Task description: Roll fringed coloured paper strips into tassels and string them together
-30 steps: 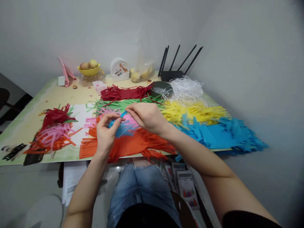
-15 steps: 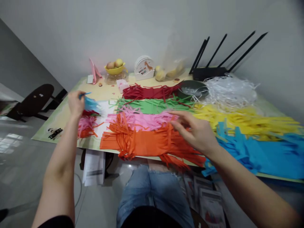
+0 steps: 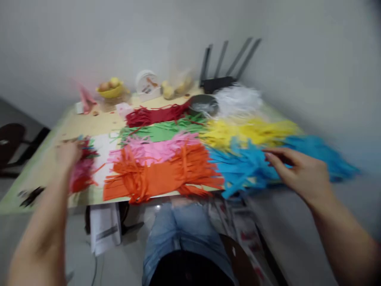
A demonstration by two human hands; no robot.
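Observation:
At the left of the table my left hand [image 3: 69, 154], smeared by motion, is low beside a pile of red, pink and orange paper strips [image 3: 85, 167]. A trace of blue shows by its fingertips; the fingers are too blurred to tell their grip. My right hand [image 3: 303, 174] hovers over the fringed blue paper [image 3: 247, 161], thumb and forefinger stretched out with a small gap and nothing visible between them. In the middle lie fringed sheets of orange paper [image 3: 160, 178], pink paper [image 3: 157, 150], green paper [image 3: 162, 133] and dark red paper [image 3: 160, 115].
Fringed yellow paper [image 3: 253, 131] and a heap of white strips [image 3: 238, 100] lie at the right. A dark bowl [image 3: 204, 104] stands before a black router [image 3: 218, 84]. A yellow fruit bowl [image 3: 110, 92] and a white holder [image 3: 148, 85] are near the wall.
The view has turned right. My left hand has lowered beside the strip pile, where the blue bunch it held now barely shows. My right hand has moved from the orange paper to the blue.

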